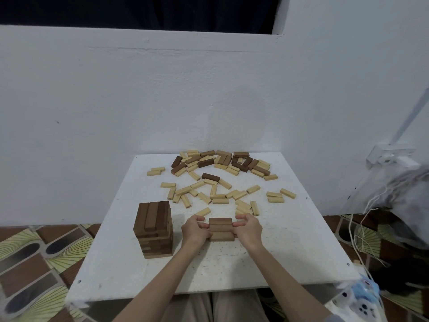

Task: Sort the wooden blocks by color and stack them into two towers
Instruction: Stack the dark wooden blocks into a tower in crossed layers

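Head camera looks down on your white table point(290, 247), and you have a layer of three brown blocks point(220, 229) lying side by side near the middle of the board, squeezed between both hands. Your left hand point(194, 228) presses its fingers against the left ends of the trio, fingers bent inward around them; your right hand point(248, 226) does the same on the right ends, so each hand is closed on the set rather than spread wide. Whether the trio rests on the table or is a touch above it cannot be told from this angle. At about nine o'clock from the trio, just beside your left hand, stands the dark-brown tower point(153, 230), already many layers tall, its top row running away from you. Toward twelve o'clock the loose pile point(216, 180) of light and dark blocks is spread across the far half of the table; no light tower has been started that I can see. So you appear to be midway through the brown stack, squaring up one more layer. The next move likely calls for keeping even inward pressure so the middle block does not drop out, lifting the set higher than the tower top, turning it crosswise to the top row, and lowering it flat and centred. Ease off both hands together, since a sideways nudge could shift the tall stack.
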A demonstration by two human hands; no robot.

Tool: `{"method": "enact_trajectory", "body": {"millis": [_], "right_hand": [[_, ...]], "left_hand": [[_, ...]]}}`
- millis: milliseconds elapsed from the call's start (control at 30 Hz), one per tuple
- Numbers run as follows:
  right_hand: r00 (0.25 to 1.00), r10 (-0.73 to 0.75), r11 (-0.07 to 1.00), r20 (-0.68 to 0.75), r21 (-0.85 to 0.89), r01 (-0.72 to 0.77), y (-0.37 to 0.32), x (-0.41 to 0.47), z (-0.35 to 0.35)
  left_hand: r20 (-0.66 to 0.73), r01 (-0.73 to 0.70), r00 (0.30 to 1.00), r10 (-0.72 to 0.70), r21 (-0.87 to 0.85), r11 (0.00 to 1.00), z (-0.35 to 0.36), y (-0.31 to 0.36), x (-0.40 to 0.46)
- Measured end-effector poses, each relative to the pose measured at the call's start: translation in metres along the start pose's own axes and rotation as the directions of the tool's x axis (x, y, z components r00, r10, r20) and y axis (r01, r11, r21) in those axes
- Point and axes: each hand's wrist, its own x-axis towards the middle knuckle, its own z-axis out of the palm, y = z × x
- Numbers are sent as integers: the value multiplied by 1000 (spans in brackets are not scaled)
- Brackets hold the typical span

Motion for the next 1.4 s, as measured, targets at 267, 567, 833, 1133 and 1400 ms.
{"method": "enact_trajectory", "body": {"millis": [267, 567, 833, 1133, 1400], "right_hand": [[998, 13, 998, 58, 67, -17, -1, 1, 0], [998, 10, 997, 60, 76, -14, -1, -4, -3], [999, 2, 998, 45, 63, -5, -1, -8, -4], [1000, 8, 998, 29, 68, -10, -4, -11, -4], [999, 13, 997, 32, 73, -15, -5, -12, -3]], "left_hand": [[-10, -14, 1000, 14, -16, 1000, -5, -4, 2], [-8, -20, 1000, 19, -34, 999, -4, -4, 2], [-9, -19, 1000, 19, -32, 999, -6, -7, 2], [-7, -18, 1000, 18, -47, 999, -5, -5, 2], [-14, -17, 1000, 16, -40, 999, -4, -4, 1]]}}
